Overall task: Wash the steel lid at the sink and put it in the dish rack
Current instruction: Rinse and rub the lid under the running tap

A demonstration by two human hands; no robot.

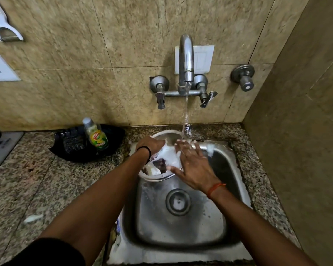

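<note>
Mid-frame, over the sink's back edge under running water, the steel lid looks light, rigid and soapy-slick; the left hand grips its rim, the safest hold, while the flat, spread-fingered right hand rubs it

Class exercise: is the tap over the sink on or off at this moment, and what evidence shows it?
On. A stream of water falls from the tap spout towards the steel lid.
</note>
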